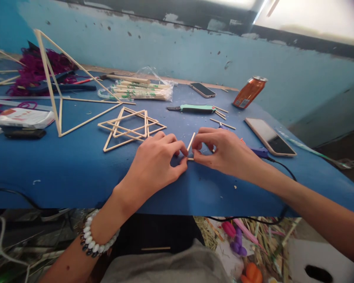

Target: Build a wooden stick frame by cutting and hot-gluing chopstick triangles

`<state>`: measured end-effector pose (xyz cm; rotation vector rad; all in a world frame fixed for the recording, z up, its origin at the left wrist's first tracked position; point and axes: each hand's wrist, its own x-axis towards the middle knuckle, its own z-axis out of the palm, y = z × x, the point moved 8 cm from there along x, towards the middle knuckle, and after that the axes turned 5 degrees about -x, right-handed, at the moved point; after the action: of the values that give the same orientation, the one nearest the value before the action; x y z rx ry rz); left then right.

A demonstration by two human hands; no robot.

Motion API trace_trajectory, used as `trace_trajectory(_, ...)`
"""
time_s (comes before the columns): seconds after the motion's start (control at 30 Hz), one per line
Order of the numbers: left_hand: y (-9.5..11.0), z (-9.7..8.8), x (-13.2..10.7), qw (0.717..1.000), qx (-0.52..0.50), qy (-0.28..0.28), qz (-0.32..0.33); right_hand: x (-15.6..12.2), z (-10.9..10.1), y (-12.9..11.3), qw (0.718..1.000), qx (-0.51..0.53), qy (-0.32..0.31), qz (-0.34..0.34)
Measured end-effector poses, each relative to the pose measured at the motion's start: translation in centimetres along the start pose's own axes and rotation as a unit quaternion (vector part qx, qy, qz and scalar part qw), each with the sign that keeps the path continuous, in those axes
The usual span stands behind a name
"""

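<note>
My left hand (159, 159) rests on the blue table with thumb and forefinger pinched at the joined end of short wooden sticks (191, 142). Close beside it, my right hand (221, 151) pinches the same small piece, its fingertips on the lower stick. The sticks meet at an angle; their far part is hidden by the right fingers. Left of the hands lies a star-shaped stick frame (146, 124). Behind that stands a larger triangular stick frame (48, 84). A blue tool with a cable (260, 152) is mostly covered by my right hand.
A green-handled cutter (196, 109) lies behind the hands near loose stick pieces (222, 124). Farther off are bagged chopsticks (144, 92), a phone (203, 90) and a tilted orange can (249, 93). Another phone (270, 135) lies right. Purple yarn (29, 74) is heaped at left.
</note>
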<state>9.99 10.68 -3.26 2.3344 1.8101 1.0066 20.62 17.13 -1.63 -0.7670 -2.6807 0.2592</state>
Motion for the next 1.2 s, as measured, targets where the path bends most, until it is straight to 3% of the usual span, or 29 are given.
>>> trace_trajectory(0.13, 0.0, -0.1, 0.0, 1.0, -0.004, 0.002, 0.001, -0.2, -1.2, 0.8, 0.999, -0.01, 0.04, 0.02)
trace_trajectory(0.37, 0.2, -0.1, 0.0, 1.0, 0.002, 0.001, 0.006, -1.8, -5.1, 1.9, 0.992, -0.018, 0.121, 0.041)
trace_trajectory(0.47, 0.2, -0.3, -0.1, 1.0, 0.003, 0.005, 0.009, -3.5, -5.9, 1.9, 0.992, -0.003, 0.118, 0.05)
trace_trajectory(0.63, 0.5, -0.9, -0.2, 0.999, -0.024, 0.025, 0.018, -7.3, -4.9, 2.1, 0.992, 0.075, 0.046, 0.091)
trace_trajectory(0.77, 2.3, -1.6, -0.2, 0.996, -0.057, 0.042, 0.051, -9.5, -4.6, 2.4, 0.984, 0.122, 0.029, 0.131)
trace_trajectory(1.0, 7.1, -1.9, -1.4, 0.974, -0.193, 0.083, 0.084, -10.2, -3.7, 1.2, 0.965, 0.222, 0.025, 0.135)
trace_trajectory(1.2, 8.0, -1.2, -3.2, 0.959, -0.238, 0.144, 0.056, -10.3, -1.5, -0.2, 0.939, 0.318, 0.037, 0.127)
